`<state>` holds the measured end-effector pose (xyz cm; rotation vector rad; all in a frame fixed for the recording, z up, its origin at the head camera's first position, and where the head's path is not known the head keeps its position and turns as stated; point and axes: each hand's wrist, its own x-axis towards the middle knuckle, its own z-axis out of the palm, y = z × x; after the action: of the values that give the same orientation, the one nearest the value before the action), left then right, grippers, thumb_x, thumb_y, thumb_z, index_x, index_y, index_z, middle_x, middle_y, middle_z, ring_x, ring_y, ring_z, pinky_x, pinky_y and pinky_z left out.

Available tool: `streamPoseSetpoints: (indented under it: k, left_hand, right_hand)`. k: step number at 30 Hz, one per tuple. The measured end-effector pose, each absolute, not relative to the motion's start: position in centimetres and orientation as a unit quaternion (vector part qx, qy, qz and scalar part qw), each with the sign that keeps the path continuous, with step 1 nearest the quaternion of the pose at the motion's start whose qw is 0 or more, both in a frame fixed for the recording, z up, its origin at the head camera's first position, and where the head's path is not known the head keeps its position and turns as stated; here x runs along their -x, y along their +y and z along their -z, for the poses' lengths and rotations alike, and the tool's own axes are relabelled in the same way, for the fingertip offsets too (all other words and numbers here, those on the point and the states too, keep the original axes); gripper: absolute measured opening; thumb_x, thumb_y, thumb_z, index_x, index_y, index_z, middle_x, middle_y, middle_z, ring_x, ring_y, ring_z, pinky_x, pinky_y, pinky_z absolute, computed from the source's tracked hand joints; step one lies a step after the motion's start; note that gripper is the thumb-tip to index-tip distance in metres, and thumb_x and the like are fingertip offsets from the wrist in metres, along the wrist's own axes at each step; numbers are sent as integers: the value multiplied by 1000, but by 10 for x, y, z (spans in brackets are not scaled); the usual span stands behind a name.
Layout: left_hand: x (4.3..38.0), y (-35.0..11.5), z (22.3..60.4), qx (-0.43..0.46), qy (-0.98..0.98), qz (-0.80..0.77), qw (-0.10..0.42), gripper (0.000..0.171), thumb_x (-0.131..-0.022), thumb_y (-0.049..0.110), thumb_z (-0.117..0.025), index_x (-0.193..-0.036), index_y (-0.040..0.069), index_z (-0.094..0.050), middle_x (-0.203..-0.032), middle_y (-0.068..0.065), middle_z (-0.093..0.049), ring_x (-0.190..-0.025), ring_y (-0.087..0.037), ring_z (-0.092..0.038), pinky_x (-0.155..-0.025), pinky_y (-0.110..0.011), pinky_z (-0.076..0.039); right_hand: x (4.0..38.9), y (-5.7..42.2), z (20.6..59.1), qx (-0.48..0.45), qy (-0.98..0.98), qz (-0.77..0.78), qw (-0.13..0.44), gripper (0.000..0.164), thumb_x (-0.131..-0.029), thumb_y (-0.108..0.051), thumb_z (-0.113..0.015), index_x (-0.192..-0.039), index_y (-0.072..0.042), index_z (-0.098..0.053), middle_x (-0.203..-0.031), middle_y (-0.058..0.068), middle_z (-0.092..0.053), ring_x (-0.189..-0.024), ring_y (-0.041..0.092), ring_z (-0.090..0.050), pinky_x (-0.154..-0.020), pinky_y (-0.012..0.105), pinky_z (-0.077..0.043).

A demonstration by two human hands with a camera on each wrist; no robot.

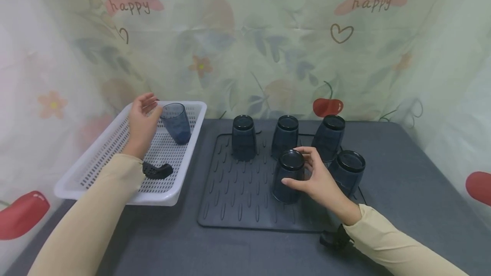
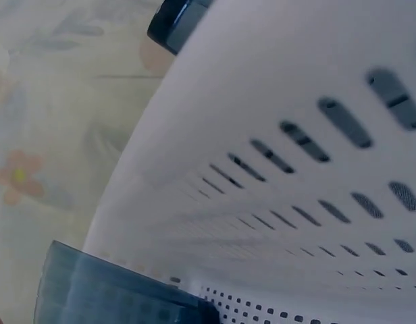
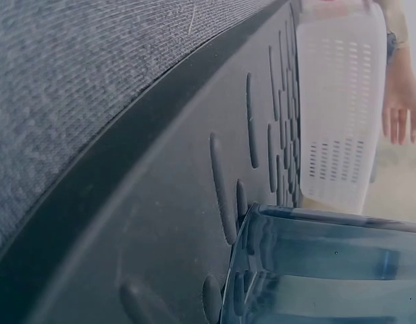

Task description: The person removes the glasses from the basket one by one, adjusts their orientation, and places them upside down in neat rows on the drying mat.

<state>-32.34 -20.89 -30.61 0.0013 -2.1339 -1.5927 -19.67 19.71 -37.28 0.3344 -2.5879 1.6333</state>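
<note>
My right hand (image 1: 320,180) grips an upside-down dark blue drinking glass (image 1: 285,184), thumb in front and fingers behind. Its rim meets the black ribbed drying mat (image 1: 238,212) in the right wrist view. Over the white plastic basket (image 1: 188,150), my left hand (image 1: 142,125) hovers with loosely extended fingers. Beside its thumb, another blue glass (image 1: 178,126) leans inside the basket, mouth up; whether they touch I cannot tell. That glass (image 2: 113,290) also shows at the bottom of the left wrist view.
Several more glasses stand upside down on the mat: one at the back left (image 1: 244,139), one at the back middle (image 1: 285,135), one at the back right (image 1: 329,137) and one right of my hand (image 1: 347,173). A printed curtain (image 1: 238,54) hangs behind the dark grey table (image 1: 238,252).
</note>
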Motion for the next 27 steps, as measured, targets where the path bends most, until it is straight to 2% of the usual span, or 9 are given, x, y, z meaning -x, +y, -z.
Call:
streamPoseSetpoints:
  k: [6,12,15,27]
  left_hand:
    - [326,-212,309,-15,-790,572,220,52,-94,12,-53,-144,10,-39,-148,-9,-41,-140,-21,-36,-114,-35,-34]
    - [331,-216,310,-34,-831,539,132,65,-96,19,-53,-152,10,-23,-160,-12,-19,-148,-27,-18,-118,-46,-23]
    - [335,-216,311,-23,-837,536,104,71,-95,20,-54,-154,9,-16,-162,-13,-11,-149,-29,-11,-119,-49,-20]
    - [353,-222,314,-2,-835,546,67,88,-90,14,-63,-156,7,-5,-162,-15,-1,-149,-32,-3,-120,-48,-17]
  right_hand:
    - [197,197,372,-108,-842,-527,31,77,-79,-19,-81,-138,-16,-32,-132,14,-44,-134,39,-42,-95,55,-47]
    - [196,196,371,-109,-842,-527,33,77,-79,-18,-81,-138,-15,-32,-131,14,-44,-133,38,-44,-95,52,-46]
    - [196,196,371,-107,-844,-525,32,77,-78,-18,-81,-138,-16,-32,-131,14,-44,-133,38,-43,-95,53,-46]
    - [197,196,371,-108,-846,-522,32,77,-78,-18,-82,-137,-15,-32,-131,14,-44,-133,38,-42,-99,57,-44]
